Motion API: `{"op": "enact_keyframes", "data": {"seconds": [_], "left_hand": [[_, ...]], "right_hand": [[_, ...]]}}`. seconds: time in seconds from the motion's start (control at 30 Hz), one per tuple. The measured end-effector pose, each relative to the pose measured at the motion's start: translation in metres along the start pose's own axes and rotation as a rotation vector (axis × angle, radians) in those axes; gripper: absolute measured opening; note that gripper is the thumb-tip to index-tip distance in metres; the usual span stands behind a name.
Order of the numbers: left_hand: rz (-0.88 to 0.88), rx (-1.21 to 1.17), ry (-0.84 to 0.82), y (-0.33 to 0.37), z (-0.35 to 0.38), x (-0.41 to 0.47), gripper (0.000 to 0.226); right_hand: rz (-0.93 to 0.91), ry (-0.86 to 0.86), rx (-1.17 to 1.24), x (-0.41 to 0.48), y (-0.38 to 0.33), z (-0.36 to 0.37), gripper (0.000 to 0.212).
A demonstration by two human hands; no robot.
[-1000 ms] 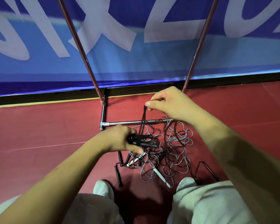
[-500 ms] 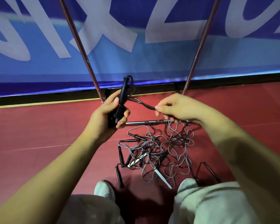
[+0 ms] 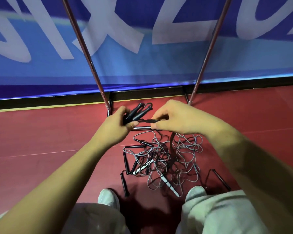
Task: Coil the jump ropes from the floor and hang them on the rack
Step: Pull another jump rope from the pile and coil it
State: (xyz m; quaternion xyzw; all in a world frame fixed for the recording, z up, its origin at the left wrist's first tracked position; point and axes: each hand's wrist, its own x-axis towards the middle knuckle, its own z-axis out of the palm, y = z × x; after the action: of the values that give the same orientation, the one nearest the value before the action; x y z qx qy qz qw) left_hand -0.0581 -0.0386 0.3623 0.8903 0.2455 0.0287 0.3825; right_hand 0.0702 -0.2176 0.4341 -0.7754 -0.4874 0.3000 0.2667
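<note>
My left hand [image 3: 119, 123] grips two black jump-rope handles [image 3: 139, 111] held side by side, their tips pointing up and right. Just to their right, my right hand [image 3: 174, 118] pinches the dark cord [image 3: 146, 121] that runs from those handles; the cord then drops from this hand towards the floor. Below both hands a tangled pile of jump ropes [image 3: 166, 159], grey and black cords with black and white handles, lies on the red floor. The rack [image 3: 85, 46] shows as two slanted metal poles and a base bar partly hidden behind my hands.
A blue banner with white lettering [image 3: 142, 56] stands right behind the rack. My two white shoes [image 3: 108, 198] and grey trouser legs are at the bottom edge, close to the pile. A loose black handle [image 3: 222, 179] lies at the pile's right.
My left hand lowered and tilted the handles, and a second handle now shows beside the first. My right hand moved left along the cord, close to the left hand.
</note>
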Motion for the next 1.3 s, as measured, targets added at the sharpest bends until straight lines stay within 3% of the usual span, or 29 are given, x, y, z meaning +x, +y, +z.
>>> {"op": "enact_keyframes", "data": {"seconds": [0.07,0.2,0.27,0.37,0.43,0.53,0.7,0.83,1.07,1.2,1.3], "left_hand": [[0.097,0.243,-0.061,0.000,0.001,-0.004,0.033],[0.167,0.310,-0.337,0.006,0.004,-0.011,0.059],[0.179,0.167,-0.411,0.010,0.006,-0.014,0.056],[0.224,-0.221,-0.550,0.021,0.001,-0.020,0.015],[0.246,-0.495,-0.603,0.021,-0.004,-0.022,0.015],[0.250,-0.827,-0.584,0.017,-0.006,-0.020,0.051],[0.145,-1.175,-0.537,0.019,-0.001,-0.016,0.050],[-0.011,-1.355,-0.424,0.023,-0.002,-0.014,0.046],[-0.194,-1.574,-0.380,0.027,-0.004,-0.010,0.029],[-0.244,-1.601,-0.343,0.023,-0.008,-0.007,0.036],[-0.284,-1.489,-0.298,0.022,-0.007,-0.004,0.032]], "right_hand": [[-0.003,0.012,0.006,0.000,0.000,0.003,0.016],[-0.048,0.119,-0.001,0.003,0.003,0.003,0.008],[-0.041,0.199,0.021,0.005,0.007,0.000,0.005],[0.003,0.272,0.177,0.006,0.015,-0.003,0.013],[0.029,0.299,0.226,0.006,0.021,-0.006,0.013],[0.081,0.265,0.169,0.008,0.027,-0.009,0.009],[0.116,0.134,0.158,0.006,0.026,-0.010,0.025],[0.105,0.164,0.123,0.005,0.027,-0.013,0.027],[0.152,0.103,0.214,0.005,0.027,-0.014,0.009],[0.180,0.102,0.186,0.003,0.024,-0.014,0.010],[0.176,0.102,0.222,0.001,0.018,-0.014,0.014]]}}
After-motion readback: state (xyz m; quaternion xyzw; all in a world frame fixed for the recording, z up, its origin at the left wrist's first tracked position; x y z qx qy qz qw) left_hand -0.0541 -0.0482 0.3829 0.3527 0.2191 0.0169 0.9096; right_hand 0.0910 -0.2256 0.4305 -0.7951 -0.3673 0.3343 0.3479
